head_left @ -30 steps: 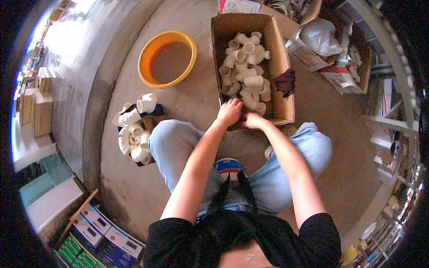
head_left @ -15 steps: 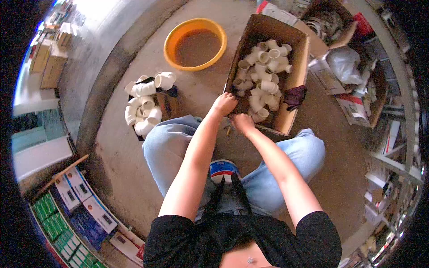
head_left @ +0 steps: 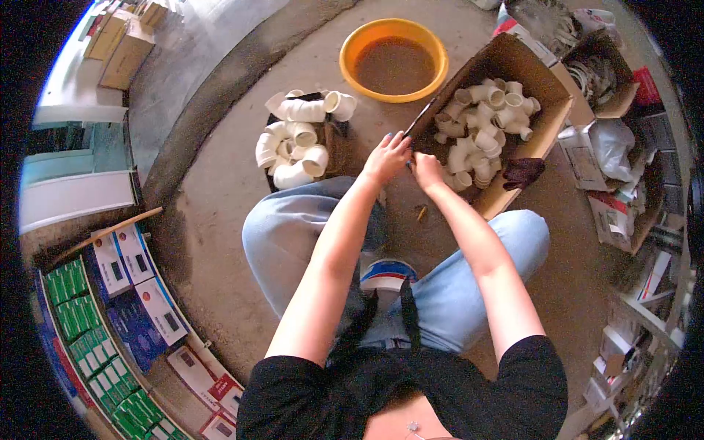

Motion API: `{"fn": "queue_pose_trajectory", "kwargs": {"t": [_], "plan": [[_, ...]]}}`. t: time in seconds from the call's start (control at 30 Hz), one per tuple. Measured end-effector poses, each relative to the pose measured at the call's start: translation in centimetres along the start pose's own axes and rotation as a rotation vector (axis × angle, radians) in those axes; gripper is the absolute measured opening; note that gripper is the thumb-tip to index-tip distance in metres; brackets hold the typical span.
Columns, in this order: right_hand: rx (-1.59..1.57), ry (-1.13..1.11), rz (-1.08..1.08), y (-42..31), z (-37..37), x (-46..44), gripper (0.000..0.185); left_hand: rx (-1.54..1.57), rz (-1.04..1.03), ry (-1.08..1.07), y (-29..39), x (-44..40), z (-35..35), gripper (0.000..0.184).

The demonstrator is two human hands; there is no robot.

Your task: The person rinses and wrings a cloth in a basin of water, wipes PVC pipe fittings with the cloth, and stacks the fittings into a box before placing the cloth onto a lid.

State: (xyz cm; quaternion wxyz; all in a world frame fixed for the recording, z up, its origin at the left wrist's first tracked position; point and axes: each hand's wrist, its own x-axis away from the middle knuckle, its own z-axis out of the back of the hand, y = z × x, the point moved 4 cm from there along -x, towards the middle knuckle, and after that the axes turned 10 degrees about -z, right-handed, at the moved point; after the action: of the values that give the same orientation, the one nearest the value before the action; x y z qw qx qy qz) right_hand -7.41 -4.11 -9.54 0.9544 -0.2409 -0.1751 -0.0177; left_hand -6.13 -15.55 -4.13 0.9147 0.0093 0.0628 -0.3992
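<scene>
A long open cardboard box [head_left: 551, 126] stands slantwise on the floor in front of me, holding a heap of white plastic pipe fittings [head_left: 484, 132]. My left hand [head_left: 389, 156] has its fingers bent over the near left edge of the box. Close beside it, my right hand [head_left: 427, 170] is closed at the same near corner. The fingertips of both hands are partly hidden, and I cannot make out any small thing between them. A dark knitted glove [head_left: 523, 174] hangs over the right wall of the box.
An orange basin [head_left: 345, 62] of brownish water stands behind. More white elbow fittings [head_left: 297, 139] are piled in a small container at left. Shelves with green boxes [head_left: 81, 315] flank me on the left. Open cartons [head_left: 598, 158] stand at right, and a blue-red-white tub [head_left: 389, 271] sits between my legs.
The view has turned, so the basin, fittings and box appear farther right, and the box looks more slanted. Both hands stay at its near corner.
</scene>
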Motion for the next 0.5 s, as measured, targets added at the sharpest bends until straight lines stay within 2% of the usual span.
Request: {"fn": "queue_pose_trajectory", "kwargs": {"t": [0.13,0.17,0.27,0.3,0.4,0.43,0.47,0.5], "plan": [[-0.096,0.053,0.080,0.0,-0.2,-0.1,0.020,0.077,0.006,-0.109,-0.2,1.1,0.5,0.037],[0.021,0.043,0.091,0.3,-0.6,-0.1,0.022,0.134,0.037,-0.208,0.0,1.5,0.6,0.042],[0.014,-0.012,0.078,-0.6,0.9,1.3,0.031,0.225,0.167,-0.160,0.6,2.8,1.2,0.043],[-0.028,0.041,0.100,-1.2,1.0,1.5,0.039,0.176,0.192,-0.162,0.7,3.2,1.7,0.042],[-0.198,0.289,0.168,-3.0,1.4,2.5,0.043,0.147,0.297,-0.185,0.5,3.5,2.8,0.043],[-0.182,0.328,0.202,-3.5,1.2,3.1,0.043,0.150,0.326,-0.160,0.4,3.7,3.4,0.045],[-0.167,0.370,0.237,-4.0,1.2,3.4,0.043,0.152,0.343,-0.039,0.7,4.2,4.5,0.028],[-0.157,0.324,0.290,-4.6,1.1,3.7,0.041,0.155,0.379,-0.035,0.7,4.6,5.1,0.033]]}}
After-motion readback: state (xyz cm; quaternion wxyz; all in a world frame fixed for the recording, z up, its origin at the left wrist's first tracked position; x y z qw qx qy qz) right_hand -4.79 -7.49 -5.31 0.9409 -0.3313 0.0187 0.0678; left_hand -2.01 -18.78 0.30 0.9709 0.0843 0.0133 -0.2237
